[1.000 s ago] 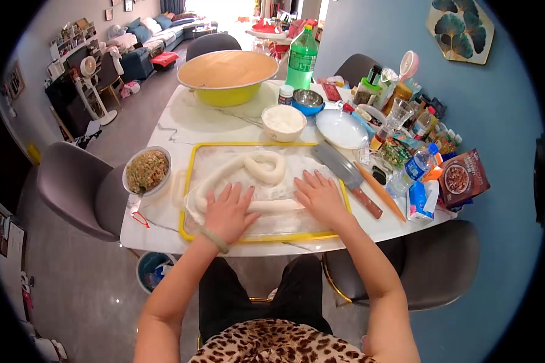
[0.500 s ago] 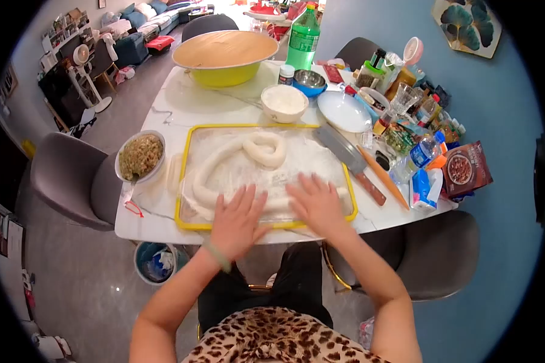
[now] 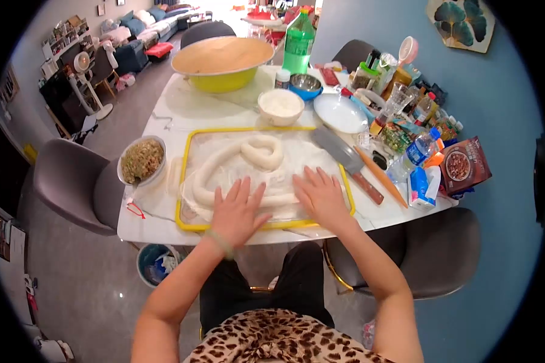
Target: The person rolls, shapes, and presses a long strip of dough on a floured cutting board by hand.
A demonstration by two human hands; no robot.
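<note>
A long white rope of dough (image 3: pixel 207 175) lies curled on a floured board with a yellow rim (image 3: pixel 185 181). Its far end loops into a small coil, and its near stretch runs under both palms. My left hand (image 3: pixel 238 209) rests flat on the dough near the board's front edge, fingers spread. To the right, my right hand (image 3: pixel 322 196) also lies over the dough with fingers stretched out. A cleaver (image 3: pixel 343 156) rests across the board's right rim, with a wooden rolling pin (image 3: pixel 380 176) beside it.
A bowl of filling (image 3: pixel 142 160) stands left of the board. Behind it are a flour bowl (image 3: pixel 281 107), a white plate (image 3: pixel 340 113), a large covered yellow basin (image 3: pixel 223 63) and a green bottle (image 3: pixel 298 42). Jars, bottles and a tissue pack (image 3: pixel 423 187) crowd the right side.
Both hands stay over the near stretch of dough, slightly shifted and less blurred. The view has tilted a little. Nothing was picked up or let go.
</note>
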